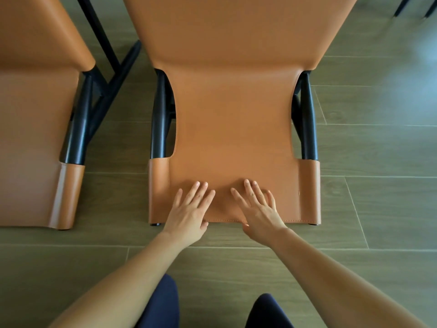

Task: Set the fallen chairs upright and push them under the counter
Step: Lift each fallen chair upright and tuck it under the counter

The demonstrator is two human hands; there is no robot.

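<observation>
A tan leather chair [233, 110] with a black frame fills the middle of the view and appears to lie on its back on the wood floor, backrest toward me. My left hand [189, 213] lies flat on the backrest near its top edge, fingers straight. Beside it, my right hand [259, 213] also lies flat with fingers spread, its thumb down at the edge of the leather. A second tan chair [35, 129] lies the same way at the left, partly cut off by the frame.
Black chair legs [104, 41] cross between the two chairs at the upper left. More dark legs [402, 7] show at the top right corner. Open wood floor [378, 162] lies to the right. My knees in dark trousers [163, 304] are at the bottom.
</observation>
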